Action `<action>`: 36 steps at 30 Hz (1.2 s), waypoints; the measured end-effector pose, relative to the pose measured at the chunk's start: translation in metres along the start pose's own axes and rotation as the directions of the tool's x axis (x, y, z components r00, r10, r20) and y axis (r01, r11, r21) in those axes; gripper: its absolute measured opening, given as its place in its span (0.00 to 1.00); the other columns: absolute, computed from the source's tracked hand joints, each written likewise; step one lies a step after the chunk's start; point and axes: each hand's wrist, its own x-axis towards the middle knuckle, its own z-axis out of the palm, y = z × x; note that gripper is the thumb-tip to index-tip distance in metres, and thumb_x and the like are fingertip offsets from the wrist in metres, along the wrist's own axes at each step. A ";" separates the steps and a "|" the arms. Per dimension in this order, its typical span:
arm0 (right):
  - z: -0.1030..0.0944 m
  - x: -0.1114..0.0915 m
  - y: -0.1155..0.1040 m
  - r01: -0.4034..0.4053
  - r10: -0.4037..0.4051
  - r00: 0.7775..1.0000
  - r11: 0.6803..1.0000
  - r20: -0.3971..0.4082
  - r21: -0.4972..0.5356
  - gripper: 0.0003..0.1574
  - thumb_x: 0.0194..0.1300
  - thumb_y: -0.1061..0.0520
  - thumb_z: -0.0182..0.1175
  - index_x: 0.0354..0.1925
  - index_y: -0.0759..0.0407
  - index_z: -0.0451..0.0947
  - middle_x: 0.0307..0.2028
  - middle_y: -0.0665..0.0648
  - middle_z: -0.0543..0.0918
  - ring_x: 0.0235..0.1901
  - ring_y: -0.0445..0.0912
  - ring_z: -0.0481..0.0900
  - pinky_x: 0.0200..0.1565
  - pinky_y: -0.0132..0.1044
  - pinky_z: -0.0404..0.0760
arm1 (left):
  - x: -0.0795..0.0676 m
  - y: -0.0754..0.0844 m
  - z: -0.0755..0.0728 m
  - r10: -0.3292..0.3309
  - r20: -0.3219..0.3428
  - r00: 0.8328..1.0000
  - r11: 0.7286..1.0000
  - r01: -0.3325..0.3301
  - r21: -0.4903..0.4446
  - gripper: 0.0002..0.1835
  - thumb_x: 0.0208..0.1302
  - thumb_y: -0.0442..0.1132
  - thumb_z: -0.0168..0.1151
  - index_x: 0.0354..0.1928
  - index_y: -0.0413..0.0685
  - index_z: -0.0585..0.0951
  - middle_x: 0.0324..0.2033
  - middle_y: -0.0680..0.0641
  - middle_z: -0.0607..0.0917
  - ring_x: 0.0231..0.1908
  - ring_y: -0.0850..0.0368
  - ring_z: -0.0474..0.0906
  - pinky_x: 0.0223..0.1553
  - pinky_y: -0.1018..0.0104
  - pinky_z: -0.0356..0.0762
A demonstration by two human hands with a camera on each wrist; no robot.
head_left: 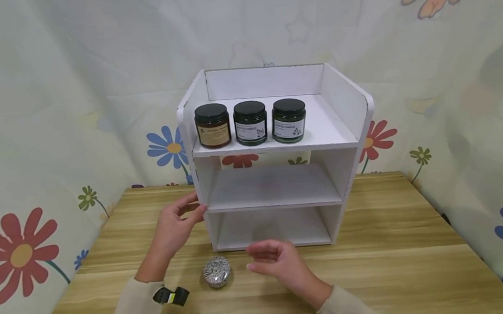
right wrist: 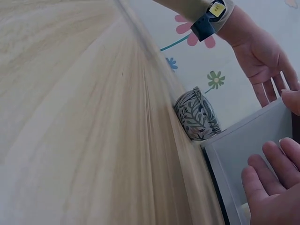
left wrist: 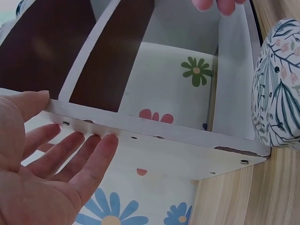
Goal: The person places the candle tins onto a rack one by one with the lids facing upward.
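A small white shelf unit [head_left: 278, 206] stands on the wooden table. My left hand [head_left: 176, 229] touches its left side panel, thumb at the front edge and fingers [left wrist: 96, 161] along the outer face. Low before the bottom compartment, my right hand [head_left: 283, 266] hovers with loosely bent fingers [right wrist: 265, 176] and holds nothing. Between the hands sits a round tin [head_left: 217, 272] with a leafy pattern, touching neither. On the top shelf stand three dark candle jars with black lids: an amber one [head_left: 213, 126] at left, then two green ones, middle [head_left: 250, 123] and right [head_left: 289, 121].
The wooden table [head_left: 404, 263] extends on both sides of the shelf unit. Behind it hangs a pale curtain [head_left: 106, 90] printed with flowers and a butterfly. Dark straps [head_left: 171, 296] circle both wrists. The two lower compartments of the unit are open at the front.
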 end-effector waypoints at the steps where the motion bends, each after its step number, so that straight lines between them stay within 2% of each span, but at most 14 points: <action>1: 0.000 0.001 0.001 -0.004 0.004 1.000 1.000 0.000 0.006 0.29 0.57 0.63 0.75 0.55 0.71 0.80 0.58 0.76 0.81 0.59 0.71 0.79 0.57 0.34 0.85 | 0.000 0.000 0.000 -0.004 0.000 1.000 1.000 0.004 0.004 0.30 0.70 0.51 0.66 0.72 0.54 0.75 0.67 0.45 0.78 0.63 0.43 0.79 0.51 0.65 0.87; 4: 0.001 0.003 0.004 -0.010 0.010 1.000 1.000 -0.001 0.015 0.29 0.58 0.64 0.75 0.56 0.73 0.79 0.58 0.77 0.81 0.59 0.71 0.79 0.57 0.34 0.85 | 0.000 0.001 -0.001 -0.014 0.001 1.000 1.000 0.014 0.011 0.31 0.70 0.52 0.66 0.72 0.54 0.75 0.67 0.45 0.78 0.63 0.43 0.79 0.52 0.64 0.87; 9: 0.004 0.004 0.005 -0.031 0.031 0.999 0.999 0.013 0.024 0.31 0.57 0.64 0.75 0.57 0.73 0.78 0.59 0.77 0.80 0.60 0.70 0.79 0.61 0.42 0.83 | 0.000 0.002 -0.002 -0.013 0.003 1.000 1.000 0.013 0.022 0.30 0.70 0.52 0.66 0.71 0.53 0.75 0.67 0.44 0.78 0.63 0.42 0.79 0.52 0.61 0.87; 19: 0.017 0.002 0.007 -0.058 0.057 0.997 0.998 0.050 0.036 0.37 0.55 0.65 0.76 0.61 0.74 0.76 0.62 0.75 0.78 0.64 0.68 0.76 0.68 0.51 0.76 | 0.001 0.002 -0.002 0.011 -0.007 1.000 0.999 -0.010 0.047 0.29 0.70 0.49 0.68 0.70 0.52 0.76 0.65 0.44 0.80 0.62 0.43 0.80 0.51 0.64 0.88; 36: 0.038 0.001 0.018 -0.046 0.046 0.999 0.999 0.015 -0.005 0.40 0.52 0.66 0.78 0.63 0.72 0.75 0.64 0.72 0.77 0.66 0.67 0.75 0.69 0.51 0.74 | 0.002 -0.001 -0.002 0.031 -0.008 0.999 0.999 -0.031 0.042 0.28 0.69 0.47 0.69 0.69 0.50 0.77 0.64 0.42 0.81 0.61 0.41 0.81 0.48 0.64 0.89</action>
